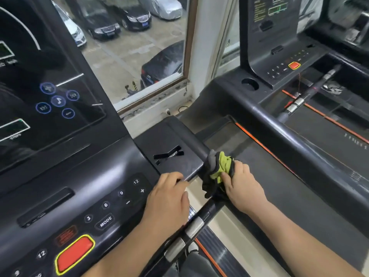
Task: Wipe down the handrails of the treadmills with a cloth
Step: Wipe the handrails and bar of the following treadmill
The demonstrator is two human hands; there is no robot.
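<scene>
The crumpled yellow-green and dark grey cloth [219, 166] was bunched round the black handrail [203, 213], just beside the right corner of the treadmill console [111, 176]

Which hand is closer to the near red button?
Left. The left hand rests on the console right of the red button; the right hand grips the cloth farther right.

I count two treadmills [111, 168], two hands, left hand [167, 198] and right hand [243, 184], one cloth [220, 166], two red stop buttons [74, 252], one cup holder [249, 83], five parked cars [103, 27].
</scene>
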